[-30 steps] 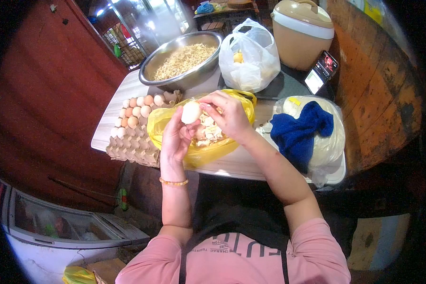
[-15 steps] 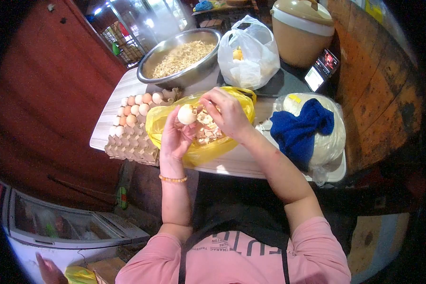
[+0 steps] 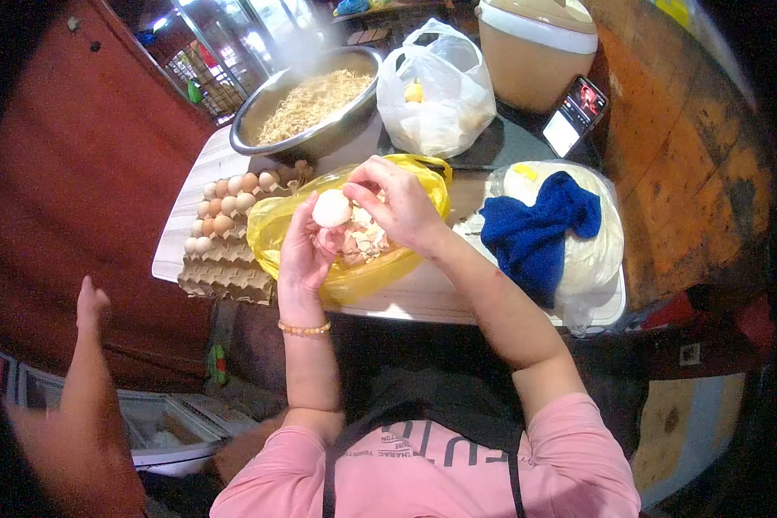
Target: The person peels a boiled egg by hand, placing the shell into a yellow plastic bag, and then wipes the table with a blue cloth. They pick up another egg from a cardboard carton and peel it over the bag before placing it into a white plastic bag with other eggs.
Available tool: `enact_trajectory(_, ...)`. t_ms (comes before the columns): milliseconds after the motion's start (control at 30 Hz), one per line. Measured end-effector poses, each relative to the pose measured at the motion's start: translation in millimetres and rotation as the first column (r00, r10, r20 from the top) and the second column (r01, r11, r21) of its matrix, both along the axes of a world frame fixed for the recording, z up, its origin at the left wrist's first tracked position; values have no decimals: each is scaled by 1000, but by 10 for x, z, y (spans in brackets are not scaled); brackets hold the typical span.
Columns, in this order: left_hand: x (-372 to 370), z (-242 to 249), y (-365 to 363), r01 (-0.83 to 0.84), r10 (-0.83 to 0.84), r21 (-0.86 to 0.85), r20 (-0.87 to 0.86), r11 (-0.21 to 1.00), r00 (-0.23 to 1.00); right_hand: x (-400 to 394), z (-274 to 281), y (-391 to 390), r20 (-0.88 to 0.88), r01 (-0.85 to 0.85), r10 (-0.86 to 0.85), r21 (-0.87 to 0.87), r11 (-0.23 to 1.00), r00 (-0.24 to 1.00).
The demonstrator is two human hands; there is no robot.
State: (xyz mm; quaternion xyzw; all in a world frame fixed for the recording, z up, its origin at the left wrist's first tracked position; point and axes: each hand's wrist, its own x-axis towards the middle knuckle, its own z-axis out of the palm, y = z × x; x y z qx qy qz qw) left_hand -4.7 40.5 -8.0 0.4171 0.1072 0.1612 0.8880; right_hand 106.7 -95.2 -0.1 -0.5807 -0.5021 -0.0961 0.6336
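Egg (image 3: pixel 331 209) is held in left hand (image 3: pixel 305 255), over yellow bag (image 3: pixel 268 229).
Grip of right hand (image 3: pixel 395 205) beside it can't be told; bag is flanked by egg tray (image 3: pixel 226 281) and blue towel (image 3: pixel 531 229), backed by steel bowl (image 3: pixel 261 148); egg looks near-round, direction and long axis unreadable.

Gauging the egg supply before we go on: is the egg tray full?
No, the egg tray has bare cups in its near rows, with eggs sitting in rows beyond them.
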Motion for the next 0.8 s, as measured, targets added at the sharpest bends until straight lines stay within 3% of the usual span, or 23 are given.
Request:
enact_trajectory(267, 15, -1, 53, 56, -53, -47, 57, 997, 997, -9, 26, -40, -114, -170, 174, 41, 985, 978)
enact_trajectory(467, -27, 73, -27, 6, -6, -4, 38, 1000, 999, -17, 19, -35, 8, -75, 75, -13, 997, 997)
enact_trajectory(533, -42, 99, -68, -54, 53, 32, 12, 998, 999, -36, 29, -41, 132, 4, -4, -1, 1000, 991)
enact_trajectory(667, -60, 70, -35, -206, 214, 189, -23, 960, 977, -48, 7, -15, 163, 19, -19, 5, 1000, 986)
enact_trajectory(800, -88, 70, 6, -258, 268, 252, -5, 933, 963, -11, -7, -21, 176, 38, -35, -10, 999, 984)
